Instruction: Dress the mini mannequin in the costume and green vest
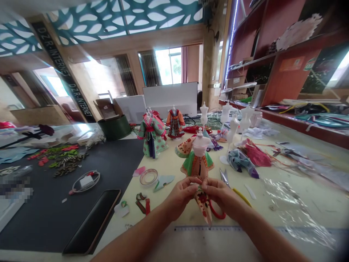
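Both hands meet in front of a small dress form (pixel 200 145) that wears a green and peach skirt, with a floral sleeve piece (pixel 185 149) at its left side. My left hand (pixel 183 193) pinches the top edge of a peach doll sleeve (pixel 203 207) with red flowers. From the other side, my right hand (pixel 219 193) pinches the same edge with thumb and finger. The sleeve's narrow end hangs down toward the table. Scissors (pixel 224 177) lie partly hidden beneath my right hand; a red handle loop (pixel 218 214) shows below it.
A clear ruler (pixel 231 229) lies along the front. At left are a phone (pixel 92 222), a tape roll (pixel 148 177) and ribbon scraps (pixel 141 203). Dressed doll forms (pixel 152 136) stand behind, bare white forms (pixel 233 131) and fabric (pixel 256 153) to the right, near clear plastic (pixel 300 211).
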`<state>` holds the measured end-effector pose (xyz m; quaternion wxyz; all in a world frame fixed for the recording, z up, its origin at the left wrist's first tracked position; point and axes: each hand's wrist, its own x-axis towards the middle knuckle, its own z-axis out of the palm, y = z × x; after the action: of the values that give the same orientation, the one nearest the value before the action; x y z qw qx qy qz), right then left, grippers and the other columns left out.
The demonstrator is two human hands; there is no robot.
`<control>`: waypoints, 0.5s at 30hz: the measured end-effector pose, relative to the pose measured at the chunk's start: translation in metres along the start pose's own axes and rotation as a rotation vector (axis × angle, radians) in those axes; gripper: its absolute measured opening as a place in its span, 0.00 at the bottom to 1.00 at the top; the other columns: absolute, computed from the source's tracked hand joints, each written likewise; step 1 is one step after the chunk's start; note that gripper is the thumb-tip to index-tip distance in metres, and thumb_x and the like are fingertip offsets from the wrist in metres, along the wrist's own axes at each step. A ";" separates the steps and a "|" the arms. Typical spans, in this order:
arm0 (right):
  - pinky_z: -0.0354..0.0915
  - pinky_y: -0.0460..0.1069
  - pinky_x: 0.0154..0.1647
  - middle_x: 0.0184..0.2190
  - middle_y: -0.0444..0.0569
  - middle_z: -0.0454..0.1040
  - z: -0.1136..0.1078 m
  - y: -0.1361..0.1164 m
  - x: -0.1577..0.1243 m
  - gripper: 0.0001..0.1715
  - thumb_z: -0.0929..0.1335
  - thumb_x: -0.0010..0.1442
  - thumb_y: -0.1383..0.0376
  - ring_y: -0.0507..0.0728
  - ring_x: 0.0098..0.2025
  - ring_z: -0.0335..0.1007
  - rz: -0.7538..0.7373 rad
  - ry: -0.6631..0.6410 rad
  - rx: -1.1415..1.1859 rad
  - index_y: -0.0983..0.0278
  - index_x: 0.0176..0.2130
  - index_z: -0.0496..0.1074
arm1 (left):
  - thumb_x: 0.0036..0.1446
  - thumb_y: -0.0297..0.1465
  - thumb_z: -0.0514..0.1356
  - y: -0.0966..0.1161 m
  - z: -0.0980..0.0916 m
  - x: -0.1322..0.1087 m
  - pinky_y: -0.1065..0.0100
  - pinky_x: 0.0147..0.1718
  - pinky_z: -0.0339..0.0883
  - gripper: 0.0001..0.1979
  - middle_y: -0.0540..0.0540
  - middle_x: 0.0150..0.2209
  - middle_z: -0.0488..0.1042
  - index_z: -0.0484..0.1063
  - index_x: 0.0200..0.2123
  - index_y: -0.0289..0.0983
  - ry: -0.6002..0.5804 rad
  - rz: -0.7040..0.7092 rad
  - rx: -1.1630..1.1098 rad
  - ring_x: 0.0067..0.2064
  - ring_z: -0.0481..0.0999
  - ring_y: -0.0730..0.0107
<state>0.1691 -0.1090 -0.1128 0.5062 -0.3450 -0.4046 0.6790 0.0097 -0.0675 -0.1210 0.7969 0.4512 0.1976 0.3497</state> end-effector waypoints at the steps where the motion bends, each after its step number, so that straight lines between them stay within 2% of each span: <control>1: 0.61 0.44 0.30 0.22 0.43 0.72 -0.001 -0.001 0.000 0.17 0.74 0.48 0.58 0.49 0.25 0.67 -0.009 0.007 0.005 0.66 0.24 0.67 | 0.48 0.31 0.67 0.000 -0.001 0.000 0.70 0.37 0.63 0.15 0.46 0.34 0.76 0.72 0.40 0.34 -0.026 0.002 0.021 0.33 0.74 0.72; 3: 0.61 0.45 0.30 0.23 0.43 0.72 -0.002 -0.002 -0.001 0.16 0.74 0.49 0.59 0.49 0.26 0.67 -0.026 0.018 0.020 0.66 0.25 0.67 | 0.44 0.28 0.69 0.001 -0.004 0.000 0.69 0.38 0.64 0.18 0.45 0.35 0.77 0.71 0.41 0.35 -0.074 0.005 0.059 0.36 0.75 0.70; 7: 0.58 0.43 0.27 0.21 0.41 0.69 -0.001 -0.004 -0.004 0.16 0.74 0.48 0.60 0.47 0.23 0.63 -0.050 -0.001 0.034 0.66 0.23 0.66 | 0.43 0.26 0.70 0.007 -0.005 -0.003 0.71 0.36 0.65 0.20 0.46 0.36 0.77 0.72 0.41 0.36 -0.120 0.020 0.063 0.35 0.76 0.71; 11: 0.50 0.42 0.20 0.19 0.40 0.67 0.000 -0.002 -0.004 0.17 0.74 0.49 0.60 0.45 0.19 0.56 -0.067 -0.039 0.025 0.66 0.22 0.65 | 0.43 0.26 0.70 0.013 0.000 -0.007 0.72 0.34 0.67 0.19 0.47 0.34 0.77 0.72 0.41 0.36 -0.137 0.039 0.032 0.33 0.76 0.73; 15: 0.48 0.42 0.20 0.18 0.38 0.64 -0.001 0.001 -0.004 0.14 0.73 0.49 0.60 0.44 0.18 0.52 -0.068 -0.047 0.088 0.65 0.26 0.66 | 0.44 0.25 0.69 0.012 0.004 -0.010 0.72 0.35 0.66 0.18 0.46 0.34 0.77 0.73 0.40 0.36 -0.114 0.017 -0.004 0.33 0.76 0.72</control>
<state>0.1702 -0.1126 -0.1139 0.5343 -0.2924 -0.3975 0.6863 0.0012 -0.0726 -0.1086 0.8048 0.4704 0.1476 0.3306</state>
